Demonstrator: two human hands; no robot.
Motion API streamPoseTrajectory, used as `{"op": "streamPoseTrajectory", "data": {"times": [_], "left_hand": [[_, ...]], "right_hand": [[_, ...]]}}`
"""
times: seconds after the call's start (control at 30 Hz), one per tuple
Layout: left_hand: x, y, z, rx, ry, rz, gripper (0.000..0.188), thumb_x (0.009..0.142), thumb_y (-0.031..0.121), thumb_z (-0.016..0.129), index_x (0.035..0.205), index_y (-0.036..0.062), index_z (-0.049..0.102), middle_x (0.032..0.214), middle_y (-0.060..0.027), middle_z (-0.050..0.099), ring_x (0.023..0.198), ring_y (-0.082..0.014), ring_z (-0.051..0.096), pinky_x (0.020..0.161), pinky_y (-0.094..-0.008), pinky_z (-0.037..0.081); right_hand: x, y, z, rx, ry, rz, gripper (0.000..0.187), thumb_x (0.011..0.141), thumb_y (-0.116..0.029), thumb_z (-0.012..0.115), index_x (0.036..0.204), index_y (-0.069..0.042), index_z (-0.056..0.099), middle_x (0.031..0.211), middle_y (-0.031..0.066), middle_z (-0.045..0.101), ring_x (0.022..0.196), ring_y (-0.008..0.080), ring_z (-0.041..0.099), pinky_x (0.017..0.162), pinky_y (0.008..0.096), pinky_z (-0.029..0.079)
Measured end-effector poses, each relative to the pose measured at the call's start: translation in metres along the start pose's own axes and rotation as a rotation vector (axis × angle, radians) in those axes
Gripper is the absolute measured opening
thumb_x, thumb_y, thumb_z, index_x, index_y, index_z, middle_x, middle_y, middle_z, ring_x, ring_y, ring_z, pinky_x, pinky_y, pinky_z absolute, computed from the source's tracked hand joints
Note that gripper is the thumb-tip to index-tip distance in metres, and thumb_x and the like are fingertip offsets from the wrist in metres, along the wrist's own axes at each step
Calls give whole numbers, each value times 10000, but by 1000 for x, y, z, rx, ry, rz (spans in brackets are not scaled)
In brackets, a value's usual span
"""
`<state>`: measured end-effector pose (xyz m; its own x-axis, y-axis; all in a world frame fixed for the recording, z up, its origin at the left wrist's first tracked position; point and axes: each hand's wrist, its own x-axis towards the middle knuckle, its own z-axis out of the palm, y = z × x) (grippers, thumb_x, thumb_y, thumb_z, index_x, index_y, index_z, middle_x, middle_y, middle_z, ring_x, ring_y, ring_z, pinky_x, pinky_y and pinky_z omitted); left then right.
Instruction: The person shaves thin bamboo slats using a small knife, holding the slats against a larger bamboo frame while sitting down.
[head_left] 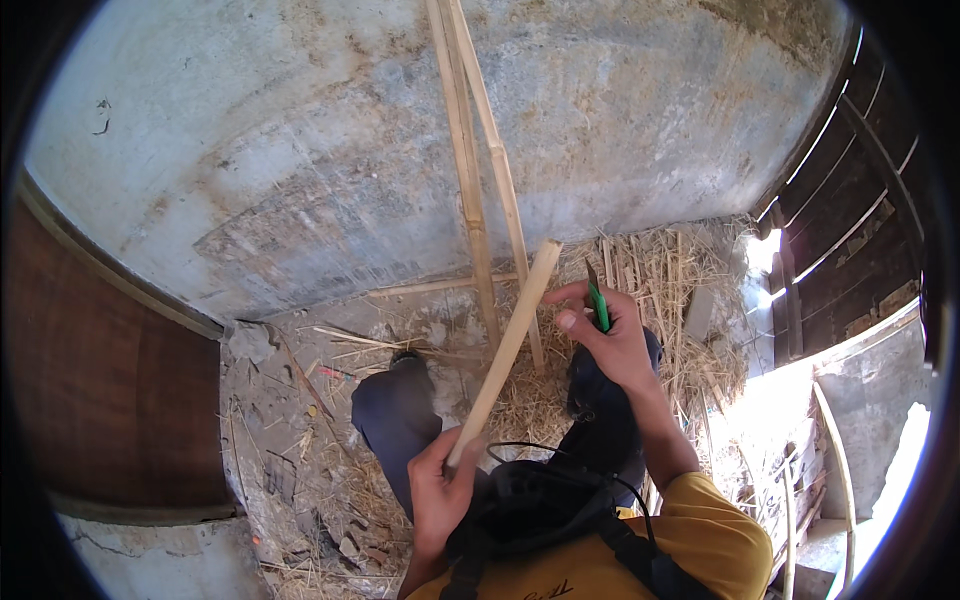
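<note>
My left hand (441, 495) is closed round the lower end of a pale split bamboo strip (507, 352), which slants up and away to the right in front of me. My right hand (622, 338) grips a knife (599, 306) with a green handle, its dark blade pointing up and away. The right index finger reaches toward the strip near its far end; I cannot tell whether it touches. The blade stands apart from the strip, to its right.
Two long bamboo poles (466, 165) lean on the stained wall (330, 150). Shavings and thin strips (650, 270) litter the floor beyond my knees. A brown wooden panel (110, 370) stands left, a dark slatted wall (850, 210) right. A black bag (520, 510) lies against my front.
</note>
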<state>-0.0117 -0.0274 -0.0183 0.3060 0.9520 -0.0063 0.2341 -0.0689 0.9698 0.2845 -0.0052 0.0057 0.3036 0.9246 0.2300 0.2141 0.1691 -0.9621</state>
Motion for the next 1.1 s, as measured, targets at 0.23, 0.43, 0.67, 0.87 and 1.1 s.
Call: {"op": "streamPoseTrajectory", "data": {"times": [0.23,0.43,0.67,0.87,1.1], "left_hand": [[0,10,0,54,-45,23,185,1058,60,739,1212,-39,768,889,4,722,789,-20,558,654,-201,436],[-1,5,-4,-8,-95,12,179,1100,123,692,1144,-34,767,772,-2,695,647,-31,572,567,-217,422],[4,5,-3,-32,-35,12,191,1125,149,652,1108,-17,746,695,26,637,575,-14,516,512,-215,379],[7,3,-4,-48,-4,22,189,1132,154,643,1115,-16,726,691,33,617,564,-8,504,502,-213,366],[8,9,-2,-10,7,-3,171,1114,133,662,1141,-20,734,707,17,629,601,-14,512,526,-224,387]], "right_hand": [[2,-4,14,273,-29,73,154,1035,-83,778,1152,18,774,1031,51,758,917,108,719,814,292,618],[3,-1,15,251,-45,7,147,1040,-97,775,1135,14,767,955,20,741,834,91,686,740,292,576],[-11,-1,10,-97,-118,-184,307,1003,-261,819,1211,-52,734,863,63,725,703,156,692,676,321,546],[-27,14,26,-478,-147,-533,349,944,-375,838,1175,-127,754,850,60,724,652,281,698,587,384,546],[-39,6,32,-652,-175,-580,305,909,-391,857,1115,-181,774,798,4,700,585,246,675,537,379,543]]}}
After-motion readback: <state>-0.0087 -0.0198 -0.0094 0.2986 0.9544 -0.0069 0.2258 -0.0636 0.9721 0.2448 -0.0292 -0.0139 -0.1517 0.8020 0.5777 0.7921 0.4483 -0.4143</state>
